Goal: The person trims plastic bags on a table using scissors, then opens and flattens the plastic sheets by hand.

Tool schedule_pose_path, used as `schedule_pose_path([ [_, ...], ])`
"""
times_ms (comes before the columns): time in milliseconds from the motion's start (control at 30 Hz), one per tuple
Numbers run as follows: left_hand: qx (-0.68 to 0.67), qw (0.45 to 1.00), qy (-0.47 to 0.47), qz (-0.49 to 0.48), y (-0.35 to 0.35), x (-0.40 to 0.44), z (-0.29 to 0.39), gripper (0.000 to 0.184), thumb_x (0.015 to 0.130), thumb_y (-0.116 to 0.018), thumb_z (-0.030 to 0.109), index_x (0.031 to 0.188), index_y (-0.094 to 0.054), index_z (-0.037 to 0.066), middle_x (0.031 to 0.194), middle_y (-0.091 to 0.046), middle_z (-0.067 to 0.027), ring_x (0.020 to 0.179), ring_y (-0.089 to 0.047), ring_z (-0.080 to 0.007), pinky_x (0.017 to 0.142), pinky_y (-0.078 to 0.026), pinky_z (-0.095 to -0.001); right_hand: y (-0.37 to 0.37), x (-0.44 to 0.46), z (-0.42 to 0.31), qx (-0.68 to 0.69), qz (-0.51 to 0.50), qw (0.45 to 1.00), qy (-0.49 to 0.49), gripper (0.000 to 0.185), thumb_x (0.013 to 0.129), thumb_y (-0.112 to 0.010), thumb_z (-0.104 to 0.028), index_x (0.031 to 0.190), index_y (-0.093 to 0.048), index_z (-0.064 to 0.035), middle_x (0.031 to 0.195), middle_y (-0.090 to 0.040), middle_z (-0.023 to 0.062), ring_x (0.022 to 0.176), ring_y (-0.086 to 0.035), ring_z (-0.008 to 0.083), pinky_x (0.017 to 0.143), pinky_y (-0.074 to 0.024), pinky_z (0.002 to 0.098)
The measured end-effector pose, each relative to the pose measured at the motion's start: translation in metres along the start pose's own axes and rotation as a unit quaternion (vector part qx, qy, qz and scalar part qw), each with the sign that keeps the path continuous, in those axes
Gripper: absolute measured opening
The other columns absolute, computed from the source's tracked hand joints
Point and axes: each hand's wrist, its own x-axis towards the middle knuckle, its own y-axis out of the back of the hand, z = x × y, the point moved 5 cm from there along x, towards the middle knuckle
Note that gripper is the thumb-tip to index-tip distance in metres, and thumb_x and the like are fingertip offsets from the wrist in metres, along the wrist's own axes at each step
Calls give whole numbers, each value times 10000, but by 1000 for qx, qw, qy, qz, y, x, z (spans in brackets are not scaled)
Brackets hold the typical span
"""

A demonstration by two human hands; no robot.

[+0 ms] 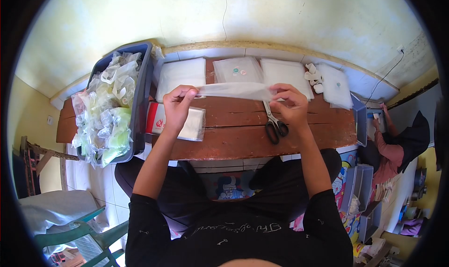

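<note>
A long, narrow piece of clear plastic, which looks like a folded bag [234, 90], is stretched level above the brown wooden table [224, 140]. My left hand [180, 105] pinches its left end between thumb and fingers. At the other end, my right hand [291, 104] has its fingers closed on the plastic. Black-handled scissors [275, 128] lie on the table just below my right hand. Beside my left forearm is a plastic-wrapped pack [192, 124] next to a red and white box [155, 118].
On my left stands a dark grey bin [144, 80] heaped with filled plastic bags [112, 94]. Stacks of clear plastic [182, 73] line the table's back, with small white pieces [314, 77] among them. Another person [395, 145] sits at far right near grey trays [358, 187].
</note>
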Motion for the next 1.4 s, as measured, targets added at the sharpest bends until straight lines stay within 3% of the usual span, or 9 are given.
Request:
schedule_pose_path([
  [67, 24, 999, 30, -12, 7, 0, -10, 151, 919, -677, 92, 890, -679, -56, 817, -711, -78, 767, -678, -120, 772, -551, -252, 3, -4, 5, 29, -50, 998, -21, 54, 817, -722, 39, 864, -702, 23, 1048, -680, 116, 863, -635, 117, 689, -514, 245],
  [133, 62, 968, 218, -111, 3, -4, -33, 169, 902, -701, 122, 875, -683, -44, 802, -706, -91, 731, -679, -126, 743, -569, -261, 0, -23, 47, 58, -122, 960, -245, 74, 825, -738, -34, 834, -710, 35, 911, -705, 95, 803, -645, 112, 665, -511, 256],
  [167, 62, 967, 218, -112, 6, -7, -40, 169, 902, -701, 122, 875, -683, -44, 802, -706, -91, 731, -679, -126, 743, -569, -261, 1, -28, 55, 58, -121, 960, -246, 74, 825, -738, -34, 834, -710, 35, 911, -705, 95, 803, -645, 112, 665, -511, 256],
  [267, 93, 877, 419, -215, 7, -38, -78, 189, 866, -733, 142, 848, -686, -40, 778, -704, -118, 710, -709, -166, 661, -597, -270, -12, -56, 83, 29, -255, 881, -397, 226, 836, -756, -154, 837, -712, 67, 775, -698, 86, 722, -656, 119, 683, -533, 250],
  [400, 140, 823, 484, -262, 5, -58, -95, 166, 858, -734, 113, 823, -669, -36, 808, -718, -152, 699, -719, -185, 618, -599, -273, -23, -84, 103, 60, -284, 815, -501, 202, 853, -734, -123, 876, -708, 76, 812, -694, 105, 787, -675, 144, 747, -587, 258],
  [800, 135, 859, 447, -211, 4, -63, -116, 117, 826, -693, -12, 921, -628, -31, 791, -707, -145, 721, -718, -201, 629, -603, -292, -35, -91, 113, -2, -61, 890, -452, 202, 739, -763, 12, 864, -605, 11, 727, -624, 61, 620, -630, 118, 578, -547, 253],
  [1000, 168, 853, 418, -262, 0, -63, -105, 151, 776, -697, -36, 912, -631, -36, 789, -696, -127, 674, -690, -177, 597, -575, -284, -38, -100, 113, -71, -128, 883, -445, 295, 643, -795, 40, 881, -631, -17, 686, -608, 46, 578, -611, 115, 543, -496, 268],
  [1200, 159, 851, 452, -214, 3, -63, -113, 197, 802, -723, 25, 976, -636, -6, 763, -693, -95, 669, -675, -142, 595, -560, -256, -38, -99, 110, -98, -147, 879, -442, 306, 629, -794, 42, 893, -654, -25, 672, -594, 44, 604, -602, 126, 586, -505, 279],
  [1400, 150, 882, 404, -189, 3, -57, -109, 191, 813, -698, 24, 987, -631, -13, 769, -682, -87, 683, -674, -147, 602, -577, -275, -36, -96, 107, -92, -76, 922, -368, 263, 682, -745, 29, 923, -650, -19, 765, -630, 64, 663, -606, 126, 616, -501, 273],
])
